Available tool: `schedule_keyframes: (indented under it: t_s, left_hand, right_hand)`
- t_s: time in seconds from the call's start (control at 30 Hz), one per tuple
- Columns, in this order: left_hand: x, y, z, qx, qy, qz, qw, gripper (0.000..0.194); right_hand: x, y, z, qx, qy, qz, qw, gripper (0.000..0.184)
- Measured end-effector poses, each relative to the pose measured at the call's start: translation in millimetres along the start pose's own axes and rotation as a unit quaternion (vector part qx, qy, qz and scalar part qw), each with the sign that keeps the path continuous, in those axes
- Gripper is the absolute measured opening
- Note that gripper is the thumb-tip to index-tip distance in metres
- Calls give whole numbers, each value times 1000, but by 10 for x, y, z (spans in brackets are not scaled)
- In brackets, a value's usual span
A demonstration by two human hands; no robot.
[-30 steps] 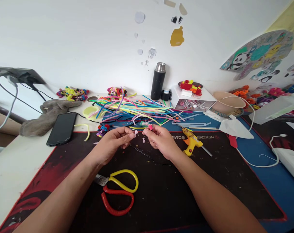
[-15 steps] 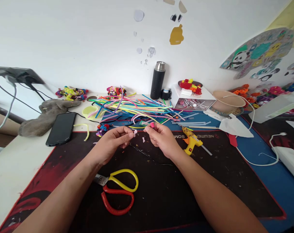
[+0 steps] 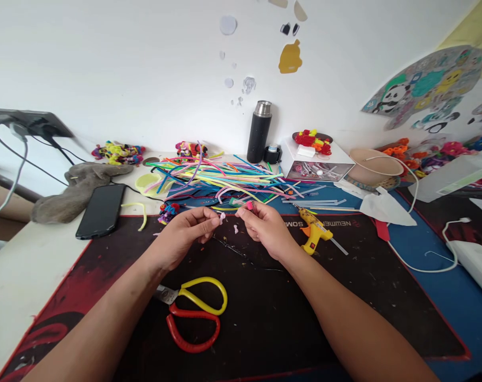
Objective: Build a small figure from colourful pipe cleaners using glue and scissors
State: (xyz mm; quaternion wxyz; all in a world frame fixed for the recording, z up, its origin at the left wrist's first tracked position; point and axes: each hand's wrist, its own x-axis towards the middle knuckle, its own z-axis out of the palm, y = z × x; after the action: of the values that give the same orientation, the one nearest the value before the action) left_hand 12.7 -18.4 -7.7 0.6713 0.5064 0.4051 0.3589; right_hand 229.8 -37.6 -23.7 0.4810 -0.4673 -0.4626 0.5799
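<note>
My left hand [image 3: 193, 227] pinches a small pale pink fuzzy piece [image 3: 222, 217] between thumb and forefinger. My right hand [image 3: 265, 225] is closed a short way to its right. Something small and bright pink [image 3: 249, 205] shows at its curled fingers; its kind cannot be made out. On the mat between the hands lies another little pale pink piece [image 3: 235, 229]. Scissors [image 3: 201, 313] with one yellow and one red handle lie in front, their blades partly hidden by my left forearm. To the right of my right hand rests a yellow glue gun [image 3: 316, 232] with a clear glue stick in its back.
A heap of colourful pipe cleaners [image 3: 221, 180] lies behind the hands. Beyond it stands a black thermos [image 3: 259, 132]. A phone [image 3: 101, 211] is at left, near a small multicoloured figure [image 3: 168, 213]. Clear glue sticks [image 3: 316, 202] and a white box [image 3: 323, 159] are at right, above the dark mat [image 3: 344, 307].
</note>
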Motion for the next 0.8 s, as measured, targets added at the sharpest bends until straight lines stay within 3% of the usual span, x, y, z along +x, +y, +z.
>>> schedule_keyframes:
  t_s: [0.8]
  left_hand:
    - [2, -61, -30, 10, -23, -3, 1000, 41]
  right_hand:
    - [-3, 7, 10, -6, 1, 6, 1000, 47]
